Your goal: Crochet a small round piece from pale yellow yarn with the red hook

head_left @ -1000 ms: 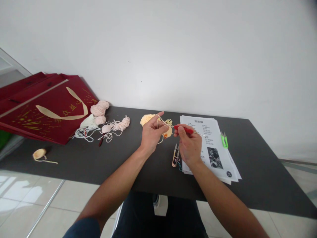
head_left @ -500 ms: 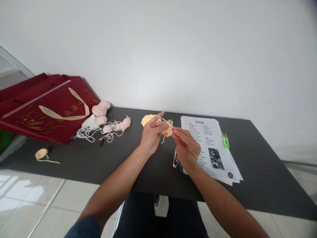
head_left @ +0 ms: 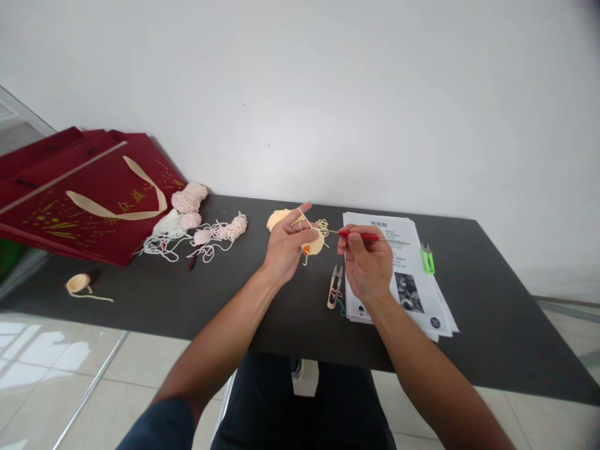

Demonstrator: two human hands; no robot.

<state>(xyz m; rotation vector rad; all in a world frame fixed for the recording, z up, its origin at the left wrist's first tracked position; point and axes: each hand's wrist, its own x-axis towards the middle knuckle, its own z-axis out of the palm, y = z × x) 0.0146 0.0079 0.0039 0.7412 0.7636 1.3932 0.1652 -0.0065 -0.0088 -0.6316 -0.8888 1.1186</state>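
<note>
A small pale-yellow crochet piece [head_left: 317, 244] is pinched in my left hand [head_left: 285, 247], thumb on its edge, with yarn running over the raised index finger. An orange stitch marker [head_left: 306, 250] hangs at the piece's lower edge, beside a short yarn tail. My right hand [head_left: 370, 262] is closed around the red handle of a crochet hook [head_left: 359, 235]. Its thin metal shaft points left and reaches the top of the piece. Behind my left hand lies a yellow yarn ball [head_left: 277, 218], partly hidden.
Thread snips [head_left: 334, 290] lie beside printed sheets [head_left: 412, 250]; green snips [head_left: 427, 259] rest at the sheets' right edge. Pink and white yarn [head_left: 187, 200] sits by red gift bags [head_left: 94, 200] on the left. A small yellow crocheted cup [head_left: 79, 283] lies at the far left of the dark table [head_left: 492, 300].
My right hand has moved right and turned, so the hook now lies nearly level. The thread snips have come into fuller view. My left hand keeps its hold on the piece.
</note>
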